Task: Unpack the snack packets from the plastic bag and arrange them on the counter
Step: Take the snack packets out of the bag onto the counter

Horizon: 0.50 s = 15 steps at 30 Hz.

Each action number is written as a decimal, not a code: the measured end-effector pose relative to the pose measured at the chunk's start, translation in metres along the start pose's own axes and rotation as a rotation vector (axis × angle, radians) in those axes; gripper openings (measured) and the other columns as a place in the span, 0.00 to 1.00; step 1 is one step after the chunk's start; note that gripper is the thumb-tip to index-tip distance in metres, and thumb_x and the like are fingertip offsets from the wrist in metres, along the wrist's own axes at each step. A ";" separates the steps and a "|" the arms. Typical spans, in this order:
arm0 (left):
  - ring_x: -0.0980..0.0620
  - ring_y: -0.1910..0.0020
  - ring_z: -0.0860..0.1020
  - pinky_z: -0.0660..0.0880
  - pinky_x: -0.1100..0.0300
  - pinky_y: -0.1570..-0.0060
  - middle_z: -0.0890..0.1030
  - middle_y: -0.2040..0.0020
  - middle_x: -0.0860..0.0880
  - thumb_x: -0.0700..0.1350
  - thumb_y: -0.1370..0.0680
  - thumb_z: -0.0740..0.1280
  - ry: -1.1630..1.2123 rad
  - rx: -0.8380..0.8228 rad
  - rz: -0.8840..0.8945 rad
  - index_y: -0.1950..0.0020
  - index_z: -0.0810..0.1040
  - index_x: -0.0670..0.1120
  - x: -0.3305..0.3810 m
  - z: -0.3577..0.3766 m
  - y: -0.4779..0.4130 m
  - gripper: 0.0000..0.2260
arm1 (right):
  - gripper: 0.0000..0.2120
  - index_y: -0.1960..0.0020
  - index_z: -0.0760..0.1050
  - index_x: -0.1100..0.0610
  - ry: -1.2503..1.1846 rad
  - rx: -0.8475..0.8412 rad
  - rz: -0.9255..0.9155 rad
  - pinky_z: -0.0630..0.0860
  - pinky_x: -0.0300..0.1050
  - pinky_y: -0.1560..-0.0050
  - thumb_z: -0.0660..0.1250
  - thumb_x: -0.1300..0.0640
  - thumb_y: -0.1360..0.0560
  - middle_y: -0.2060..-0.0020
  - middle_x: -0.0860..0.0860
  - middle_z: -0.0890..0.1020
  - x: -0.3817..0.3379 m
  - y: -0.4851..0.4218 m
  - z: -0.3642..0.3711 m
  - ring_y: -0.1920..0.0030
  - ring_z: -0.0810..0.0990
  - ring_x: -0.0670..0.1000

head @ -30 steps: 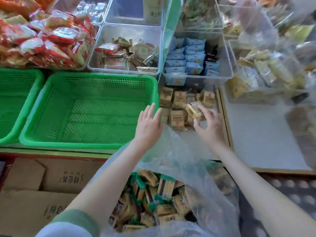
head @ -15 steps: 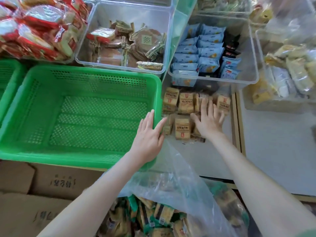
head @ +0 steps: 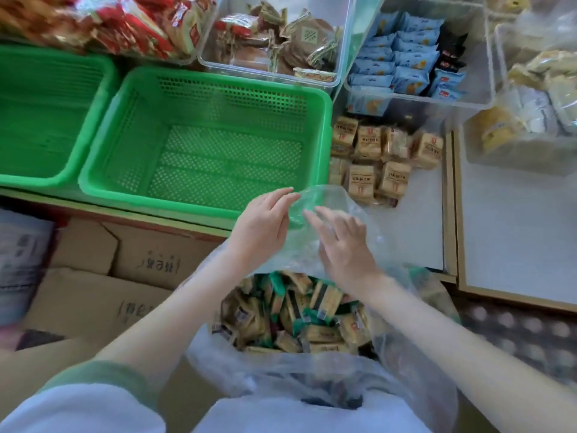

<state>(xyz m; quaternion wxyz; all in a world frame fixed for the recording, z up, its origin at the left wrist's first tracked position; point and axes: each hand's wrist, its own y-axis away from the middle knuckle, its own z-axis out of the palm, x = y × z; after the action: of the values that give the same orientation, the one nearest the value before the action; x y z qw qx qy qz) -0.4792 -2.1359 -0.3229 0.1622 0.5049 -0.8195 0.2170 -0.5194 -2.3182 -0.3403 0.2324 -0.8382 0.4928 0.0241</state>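
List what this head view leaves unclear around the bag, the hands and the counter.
All in the head view:
1. Whether the left hand pinches the film of the plastic bag: clear film and blur hide the contact.
2. Only the top layer of packets in the bag shows; it buries the rest.
3. Print on the packets on the counter: too small to read.
4. The red packets: motion-blurred and cut off by the top edge.
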 end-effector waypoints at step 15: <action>0.45 0.22 0.42 0.41 0.45 0.26 0.41 0.20 0.45 0.67 0.23 0.38 -0.294 -0.510 -0.477 0.21 0.43 0.52 -0.061 -0.025 0.223 0.34 | 0.28 0.22 0.52 0.53 0.270 -0.978 -0.243 0.60 0.55 0.31 0.57 0.51 0.19 0.23 0.58 0.53 -0.140 0.056 0.093 0.28 0.59 0.62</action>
<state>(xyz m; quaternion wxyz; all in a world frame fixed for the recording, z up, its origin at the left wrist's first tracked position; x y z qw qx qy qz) -0.6514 -1.9884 -0.3745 0.2091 0.6508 -0.7212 -0.1125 -0.6207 -2.1881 -0.4053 -0.2506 -0.8957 0.3486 0.1161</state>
